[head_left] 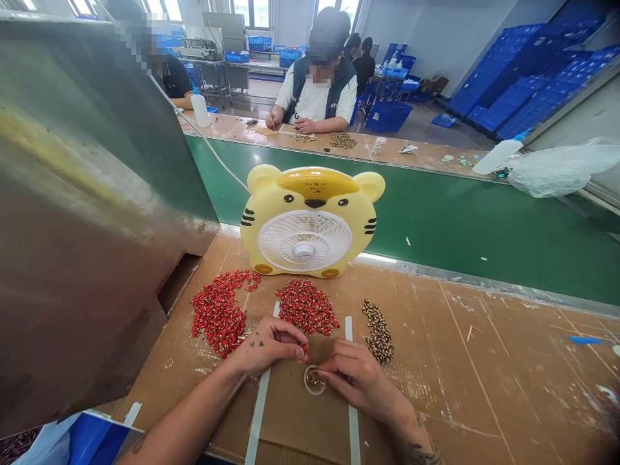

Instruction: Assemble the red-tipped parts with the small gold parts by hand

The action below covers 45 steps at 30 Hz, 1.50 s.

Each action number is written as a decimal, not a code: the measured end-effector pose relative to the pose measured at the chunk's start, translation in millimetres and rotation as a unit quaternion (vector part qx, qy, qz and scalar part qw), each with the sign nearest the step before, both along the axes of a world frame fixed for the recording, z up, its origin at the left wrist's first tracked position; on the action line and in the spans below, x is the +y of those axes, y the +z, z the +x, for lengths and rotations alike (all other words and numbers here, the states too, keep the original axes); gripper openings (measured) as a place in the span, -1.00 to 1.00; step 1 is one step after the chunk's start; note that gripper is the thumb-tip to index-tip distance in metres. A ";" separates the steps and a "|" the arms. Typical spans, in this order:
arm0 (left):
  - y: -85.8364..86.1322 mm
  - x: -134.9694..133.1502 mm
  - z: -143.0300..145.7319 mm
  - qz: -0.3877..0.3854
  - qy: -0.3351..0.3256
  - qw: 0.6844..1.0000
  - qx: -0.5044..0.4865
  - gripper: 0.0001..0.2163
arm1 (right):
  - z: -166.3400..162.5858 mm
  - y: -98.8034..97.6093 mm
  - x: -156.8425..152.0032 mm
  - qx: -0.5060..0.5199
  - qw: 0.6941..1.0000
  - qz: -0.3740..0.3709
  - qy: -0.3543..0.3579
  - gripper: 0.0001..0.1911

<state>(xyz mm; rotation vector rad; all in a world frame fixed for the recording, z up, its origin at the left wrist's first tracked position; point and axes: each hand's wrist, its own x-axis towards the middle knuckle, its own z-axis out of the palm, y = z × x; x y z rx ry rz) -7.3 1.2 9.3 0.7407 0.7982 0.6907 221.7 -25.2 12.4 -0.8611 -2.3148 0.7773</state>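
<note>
So the left hand point(266, 345) is pinching a little red piece point(304, 349) between thumb and fingertips. It's too small for me to tell which way its long axis is running. The right hand point(361, 371) is curling in from the other side, thumb and index sitting close together at the edge of the clear dish point(314, 381); can't tell if they're gripping the rim or something tiny over it.

Here's the bit that matters: the dish is lying below and slightly right of the red piece, just beside the right fingertips, so the right hand is the nearer one. It's round, so no long axis there.

Further out, one red pile point(307, 307) is sitting straight beyond the hands, another red heap point(220, 316) is spreading off to the left, and a gold-and-black pile point(379, 331) is lying just past the right hand. Behind all that, a yellow fan point(307, 223) is facing the hands.
</note>
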 end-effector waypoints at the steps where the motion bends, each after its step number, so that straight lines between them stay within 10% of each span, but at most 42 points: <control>1: 0.4 0.0 0.2 0.002 -0.003 1.000 0.006 -0.83 | -0.1 0.1 -0.1 0.000 1.000 0.005 -0.003 -0.83; 17: 4.0 -0.3 2.4 0.043 -0.003 0.996 0.083 -0.83 | 1.7 5.8 1.5 -0.009 1.000 -0.024 0.012 -0.83; 27: 7.2 -0.1 6.5 0.044 -0.020 0.994 0.095 -0.81 | 7.6 5.2 -4.2 0.178 0.967 -0.027 -0.178 -0.86; 45: 8.9 -0.6 6.9 0.042 -0.007 0.995 0.089 -0.80 | -4.1 11.3 -3.3 0.105 0.975 0.045 -0.189 -0.78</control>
